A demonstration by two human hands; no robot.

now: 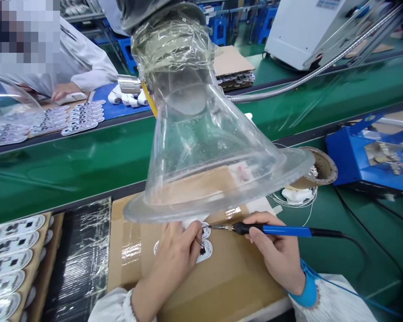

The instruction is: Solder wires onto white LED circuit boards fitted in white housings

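My right hand (271,248) holds a blue and black soldering iron (285,230), its tip pointing left at a white circuit board. My left hand (178,250) is closed near that tip, over the white circuit boards (205,250) on a brown cardboard sheet (228,277). A thin dark wire shows by the left fingertips; whether the fingers pinch it, a board or something else is hidden. The iron's tip meets or nearly meets the upper board. A blue wrist strap (305,286) circles my right wrist.
A clear fume hood (195,147) hangs low just above my hands. Stacked boards (10,255) lie at left. A pot (322,167) and a blue device (358,154) stand at right, with loose white wire beside. Across the green conveyor (70,165), a person's hand (65,91) works.
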